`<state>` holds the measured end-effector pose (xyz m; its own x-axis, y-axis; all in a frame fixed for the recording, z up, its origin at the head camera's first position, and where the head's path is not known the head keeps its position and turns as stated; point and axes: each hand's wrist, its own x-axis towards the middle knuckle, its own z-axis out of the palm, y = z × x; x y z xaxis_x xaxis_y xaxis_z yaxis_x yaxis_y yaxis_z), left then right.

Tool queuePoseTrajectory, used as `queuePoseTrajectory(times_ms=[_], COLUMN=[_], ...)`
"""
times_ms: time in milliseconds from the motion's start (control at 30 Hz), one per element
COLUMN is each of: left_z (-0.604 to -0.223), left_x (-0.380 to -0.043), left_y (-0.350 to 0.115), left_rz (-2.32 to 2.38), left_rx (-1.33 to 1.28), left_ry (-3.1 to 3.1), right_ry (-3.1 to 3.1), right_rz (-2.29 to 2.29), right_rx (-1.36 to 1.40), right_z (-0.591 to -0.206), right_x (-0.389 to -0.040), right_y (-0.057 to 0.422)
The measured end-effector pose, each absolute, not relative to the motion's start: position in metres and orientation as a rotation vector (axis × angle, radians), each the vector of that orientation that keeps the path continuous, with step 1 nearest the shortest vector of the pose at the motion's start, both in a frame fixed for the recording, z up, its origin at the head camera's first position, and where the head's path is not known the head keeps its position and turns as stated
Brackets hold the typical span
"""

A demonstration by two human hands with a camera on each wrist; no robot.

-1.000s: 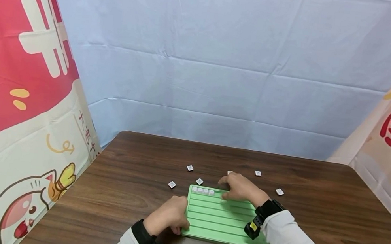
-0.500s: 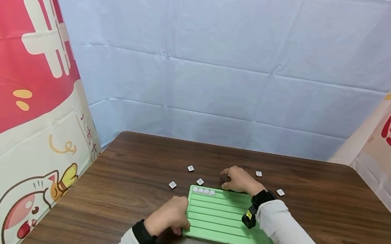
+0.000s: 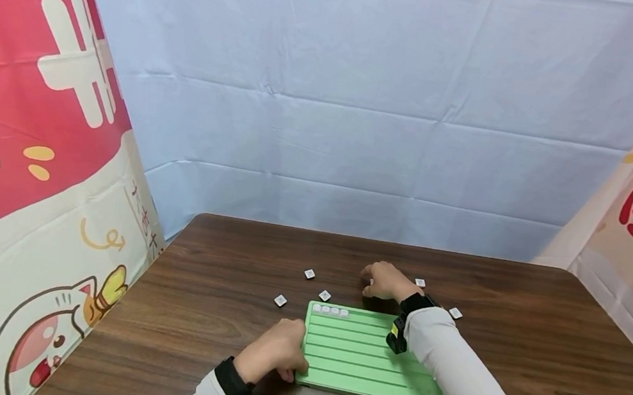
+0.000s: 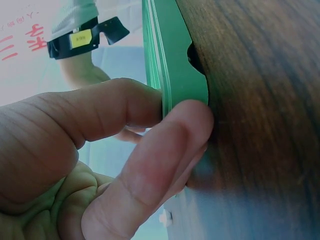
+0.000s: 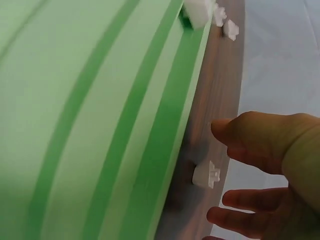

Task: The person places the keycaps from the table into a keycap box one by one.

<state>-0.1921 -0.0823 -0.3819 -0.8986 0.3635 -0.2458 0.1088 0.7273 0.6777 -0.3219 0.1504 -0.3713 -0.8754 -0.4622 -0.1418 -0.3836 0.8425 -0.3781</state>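
My left hand (image 3: 277, 348) grips the left edge of a green ridged tray (image 3: 368, 367); the left wrist view shows fingers at its top face and on its side wall (image 4: 182, 70). Several white keycaps (image 3: 330, 311) stand in a row in the tray's far left corner. Beyond the tray's far edge, my right hand (image 3: 391, 282) reaches over the table. In the right wrist view its thumb and fingers are spread apart, with a loose keycap (image 5: 204, 175) near them, its stem side showing. From the head view, that keycap is mostly hidden by the hand.
Three loose keycaps lie left of the right hand, the nearest keycap (image 3: 325, 295) close to the tray's far edge. To its right are another keycap (image 3: 420, 282) and one more keycap (image 3: 455, 313). Cloth hangs behind the brown wooden table (image 3: 211, 315) and at both sides.
My right hand has moved from above the tray's far edge outward to the loose keycap beyond it. The left hand has stayed on the tray's left edge.
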Motion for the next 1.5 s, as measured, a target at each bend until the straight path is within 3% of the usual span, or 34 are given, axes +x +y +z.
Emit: queuePoseTrajectory(times_ms=[1500], left_z=[-0.382], left_x=[-0.192], left_y=[-0.082], left_rz=[0.982], left_rx=[0.372], left_ry=[2.583], right_ry=[2.843], right_rz=[-0.555], right_rx=[-0.689], right_z=[-0.385], right_x=[-0.326], right_y=[0.155])
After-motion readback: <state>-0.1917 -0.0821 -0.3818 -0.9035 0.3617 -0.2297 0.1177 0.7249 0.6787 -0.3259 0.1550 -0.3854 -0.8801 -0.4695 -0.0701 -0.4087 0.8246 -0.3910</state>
